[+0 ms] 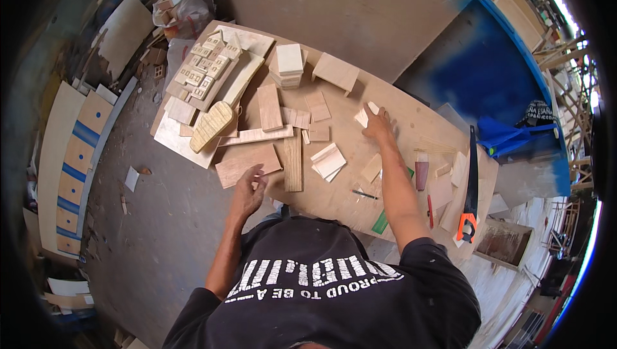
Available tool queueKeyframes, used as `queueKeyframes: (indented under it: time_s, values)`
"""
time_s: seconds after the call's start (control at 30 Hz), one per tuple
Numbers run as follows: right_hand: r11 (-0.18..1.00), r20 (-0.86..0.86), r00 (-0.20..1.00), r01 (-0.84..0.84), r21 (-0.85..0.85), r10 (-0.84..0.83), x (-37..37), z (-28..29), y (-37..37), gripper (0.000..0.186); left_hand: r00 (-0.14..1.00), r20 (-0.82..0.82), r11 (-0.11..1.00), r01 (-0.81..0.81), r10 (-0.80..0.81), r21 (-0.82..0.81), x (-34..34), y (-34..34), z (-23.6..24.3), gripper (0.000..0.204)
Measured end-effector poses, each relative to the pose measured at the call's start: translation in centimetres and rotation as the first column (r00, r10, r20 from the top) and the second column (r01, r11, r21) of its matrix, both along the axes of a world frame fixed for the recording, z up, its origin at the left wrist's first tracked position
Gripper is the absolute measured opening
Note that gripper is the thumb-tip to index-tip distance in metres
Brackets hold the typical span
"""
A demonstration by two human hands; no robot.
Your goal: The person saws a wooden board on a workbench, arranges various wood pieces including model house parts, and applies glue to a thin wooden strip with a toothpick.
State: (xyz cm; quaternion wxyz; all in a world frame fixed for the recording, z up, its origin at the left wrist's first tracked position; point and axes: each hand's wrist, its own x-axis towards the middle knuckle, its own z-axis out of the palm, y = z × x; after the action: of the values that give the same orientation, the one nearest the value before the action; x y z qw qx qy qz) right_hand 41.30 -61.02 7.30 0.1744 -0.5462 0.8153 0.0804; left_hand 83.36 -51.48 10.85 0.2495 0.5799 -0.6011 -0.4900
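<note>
My right hand [380, 128] reaches across the workbench [411, 114], its fingers and thumb closed on a small pale wood block [361, 117]. The hand covers part of that block. Close to the bench's near edge, my left hand [249, 193] hovers with loosely bent fingers apart and nothing visible in it. A flat rectangular wood board [247, 164] lies just beyond its fingertips. Beside that board is a narrow upright-lying wood strip [293, 162]. Two stacked pale wood pieces [328, 161] lie between my hands.
At the far left stands a layered wooden model of house fronts [209, 66], with a rounded wood piece [212, 125] nearby. Stacked blocks [289, 60] sit at the back. A handsaw [471, 182], a red tool [430, 211] and a pencil [364, 194] lie rightward.
</note>
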Motion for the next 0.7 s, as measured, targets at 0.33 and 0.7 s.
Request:
queueKeyframes:
  time_s: [0.33, 0.7]
  values:
    - [0.974, 0.319, 0.942, -0.034, -0.224, 0.106, 14.2, 1.3, 10.7, 0.067, 0.992, 0.092, 0.994, 0.087, -0.081, -0.070, 0.6, -0.6, -0.6, 0.043]
    - [0.798, 0.214, 0.976, 0.111, -0.593, 0.024, 3.9, 2.0, 6.5, 0.062, 0.474, -0.762, 0.258, -0.747, -0.441, -0.614, 4.7, 0.5, 28.4, 0.019]
